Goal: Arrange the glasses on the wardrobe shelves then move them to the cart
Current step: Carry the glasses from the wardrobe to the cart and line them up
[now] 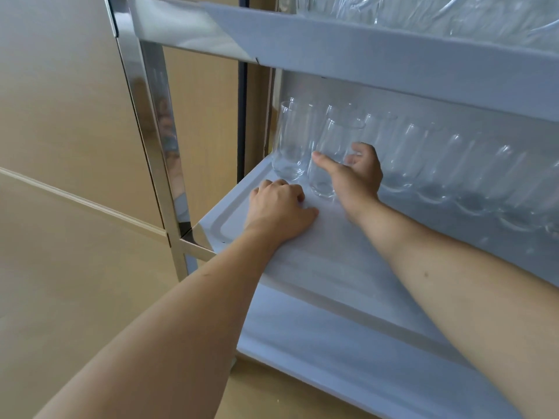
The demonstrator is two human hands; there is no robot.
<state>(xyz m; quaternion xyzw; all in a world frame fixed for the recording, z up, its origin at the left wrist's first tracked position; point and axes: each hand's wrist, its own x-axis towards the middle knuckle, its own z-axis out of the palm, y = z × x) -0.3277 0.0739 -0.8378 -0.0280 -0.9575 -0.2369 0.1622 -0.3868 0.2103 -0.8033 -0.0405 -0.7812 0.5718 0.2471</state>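
So you're crouched at a shiny metal cart (157, 140) with white-lined shelves, and the lower shelf (317, 267) is a pale tray-like surface with a raised lip running round its edge. Behind it there's plain beige wall and what looks like a light wood floor with a pale strip crossing it on the left; the chrome upright mirrors a bit of the room, too smeared to make out. Your right hand (355, 176) is wrapped round a clear stemless glass (329, 158) standing upright near the shelf's back left corner, thumb stretched across the front and the other fingers curled round the far side. Just beside it, further left and back, stands a second glass (289, 146), looks like it's touching or nearly touching the one you're holding, can't tell which. A whole row of glasses (447, 173) lines the back of the shelf off to the right. Your left hand (279, 210) sits knuckles-up on the shelf right in front of the held glass, fingers curled under and holding nothing that I can see. The upper shelf (378, 55) has more glassware (453, 16) on it, mostly cut off. No brands, labels or writing readable anywhere.
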